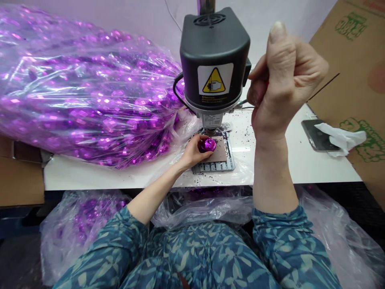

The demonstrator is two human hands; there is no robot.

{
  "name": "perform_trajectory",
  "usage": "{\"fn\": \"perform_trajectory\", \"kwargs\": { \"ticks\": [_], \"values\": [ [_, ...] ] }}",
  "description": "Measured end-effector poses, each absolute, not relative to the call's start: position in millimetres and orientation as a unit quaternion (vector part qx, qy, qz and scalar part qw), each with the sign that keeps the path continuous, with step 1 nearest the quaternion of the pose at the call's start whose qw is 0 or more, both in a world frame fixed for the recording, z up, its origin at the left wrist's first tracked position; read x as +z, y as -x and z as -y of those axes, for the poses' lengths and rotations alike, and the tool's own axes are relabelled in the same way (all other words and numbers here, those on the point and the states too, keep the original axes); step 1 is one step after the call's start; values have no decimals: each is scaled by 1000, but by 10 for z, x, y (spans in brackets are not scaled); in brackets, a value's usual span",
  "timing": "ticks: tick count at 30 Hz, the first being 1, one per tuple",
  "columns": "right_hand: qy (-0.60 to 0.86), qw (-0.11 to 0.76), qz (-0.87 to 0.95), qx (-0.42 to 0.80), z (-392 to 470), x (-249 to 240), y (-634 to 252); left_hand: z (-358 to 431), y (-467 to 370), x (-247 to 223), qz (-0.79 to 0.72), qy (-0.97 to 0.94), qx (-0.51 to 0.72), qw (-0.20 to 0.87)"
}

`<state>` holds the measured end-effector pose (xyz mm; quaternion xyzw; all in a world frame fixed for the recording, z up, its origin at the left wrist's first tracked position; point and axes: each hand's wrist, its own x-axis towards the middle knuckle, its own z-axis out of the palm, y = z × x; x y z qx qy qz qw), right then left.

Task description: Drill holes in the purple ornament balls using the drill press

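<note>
My left hand pinches a shiny purple faceted bauble between thumb and fingers. The bauble rests on a square board laid over the grey slotted base of a small bench drill press. Right above it is the chuck, its tip close to or touching the bauble; contact cannot be told. My right hand is raised in a fist at the right side of the black drill head. Whatever that fist grips is hidden by the fingers.
A big clear bag of purple baubles covers the table's left side. Dark shavings lie around the base. To the right are a phone, a crumpled tissue and a cardboard box. Plastic bags hang below the table edge.
</note>
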<state>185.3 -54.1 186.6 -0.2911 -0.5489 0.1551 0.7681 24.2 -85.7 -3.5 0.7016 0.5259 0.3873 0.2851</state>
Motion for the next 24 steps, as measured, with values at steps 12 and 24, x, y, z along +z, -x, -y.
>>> {"fn": "perform_trajectory", "kwargs": {
  "ticks": [12,24],
  "values": [
    [262,778,554,138,525,1900,-1859,831,-297,-164,-488,-707,417,296],
    [258,811,506,141,869,1711,-1833,911,-364,-315,-490,-646,469,350]
  ]
}}
